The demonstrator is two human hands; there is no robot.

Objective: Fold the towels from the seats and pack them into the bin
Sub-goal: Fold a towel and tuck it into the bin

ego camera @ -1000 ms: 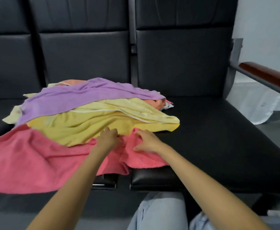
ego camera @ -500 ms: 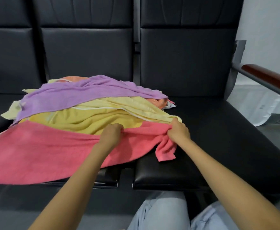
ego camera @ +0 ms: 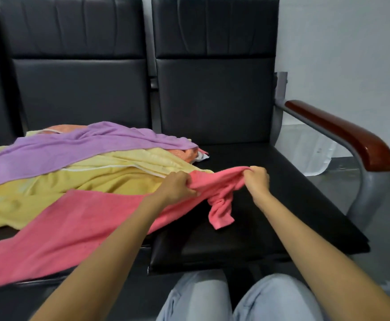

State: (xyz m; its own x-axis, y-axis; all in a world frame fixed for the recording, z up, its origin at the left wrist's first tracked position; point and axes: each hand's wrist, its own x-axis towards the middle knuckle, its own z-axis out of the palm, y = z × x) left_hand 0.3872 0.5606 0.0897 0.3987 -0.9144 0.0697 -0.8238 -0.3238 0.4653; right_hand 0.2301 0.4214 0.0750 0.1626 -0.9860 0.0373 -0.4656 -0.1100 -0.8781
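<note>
Head view showed the left hand (ego camera: pixel 177 187) and right hand (ego camera: pixel 257 179) each gripping the pink towel's (ego camera: pixel 78 228) bunched edge over the black seat (ego camera: pixel 270 205).

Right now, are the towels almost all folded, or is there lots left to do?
Lots left. Nothing looks done: no folded towel shows, and no bin is in view. In hand: the left hand and right hand both grip an edge of the pink towel, raised above the seat. Left: fold it, then the yellow towel, purple towel and orange towel heaped beside it, and pack them all.
</note>
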